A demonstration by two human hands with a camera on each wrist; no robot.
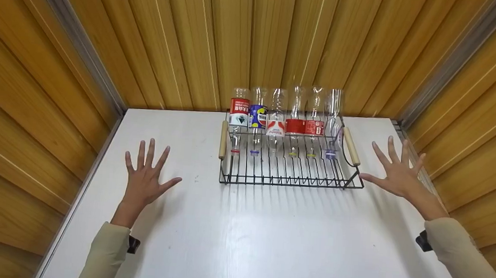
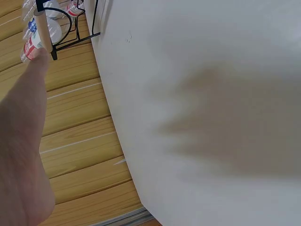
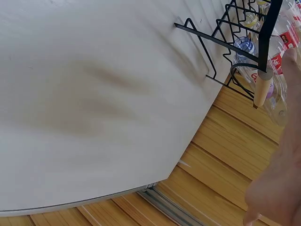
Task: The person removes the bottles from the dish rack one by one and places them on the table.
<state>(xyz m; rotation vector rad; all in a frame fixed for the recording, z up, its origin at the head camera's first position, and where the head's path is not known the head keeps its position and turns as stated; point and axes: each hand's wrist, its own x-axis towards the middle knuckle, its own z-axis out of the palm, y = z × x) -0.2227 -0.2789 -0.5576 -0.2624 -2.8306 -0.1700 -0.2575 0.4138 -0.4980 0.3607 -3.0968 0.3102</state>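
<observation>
Seen from the head, the left hand (image 1: 143,183) and right hand (image 1: 397,177) are spread wide either side of a wire rack (image 1: 288,185) holding six bottles (image 1: 276,124) on the worktop (image 1: 232,242); from left wrist, then right, the rack is partly shown.

A white worktop (image 1: 258,244) stands before a wood-grain panelled back wall (image 1: 185,43); matching side walls (image 1: 22,119) flank it, with grey metal strips (image 1: 75,35) along both corners.

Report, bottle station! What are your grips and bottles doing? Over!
Left grip and right grip open, empty. Six plastic bottles side by side in wire dish rack. No obstruction visible.
</observation>
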